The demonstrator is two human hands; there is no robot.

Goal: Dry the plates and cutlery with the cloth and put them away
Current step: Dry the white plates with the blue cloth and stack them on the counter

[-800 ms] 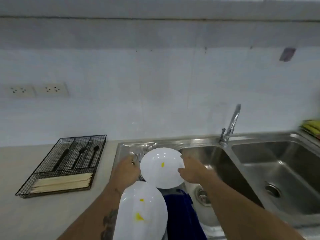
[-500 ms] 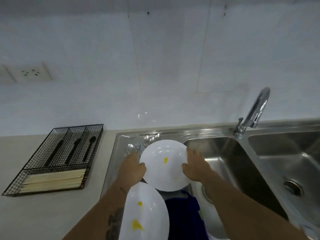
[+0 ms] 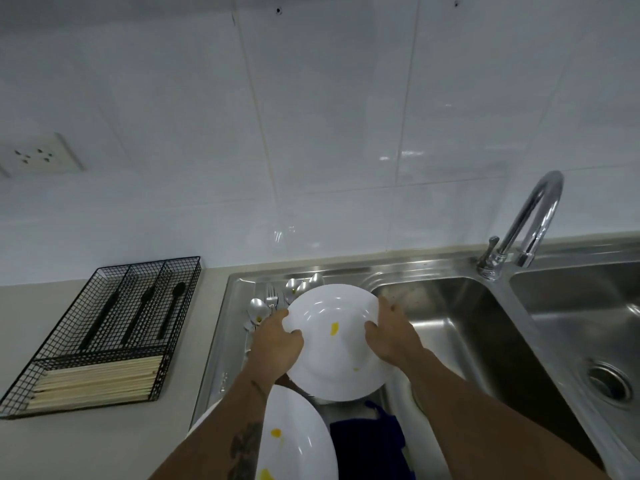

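Both hands hold a white plate (image 3: pixel 334 344) with yellow spots over the sink's drainboard. My left hand (image 3: pixel 277 344) grips its left rim, my right hand (image 3: pixel 389 336) its right rim. A second white plate (image 3: pixel 296 441) with yellow spots lies nearer, below my left forearm. A dark blue cloth (image 3: pixel 367 445) lies beside it at the bottom centre. Several metal spoons and forks (image 3: pixel 273 301) lie on the drainboard behind the held plate, partly hidden by it.
A black wire cutlery tray (image 3: pixel 104 330) with black utensils and light chopsticks sits on the counter at left. The steel double sink (image 3: pixel 460 317) has a curved tap (image 3: pixel 530 220) at the back. A tiled wall with a socket (image 3: pixel 38 155) rises behind.
The plate has risen toward me in both hands and looks larger. The camera has tilted down and closer, bringing the cutlery behind the plate into view.
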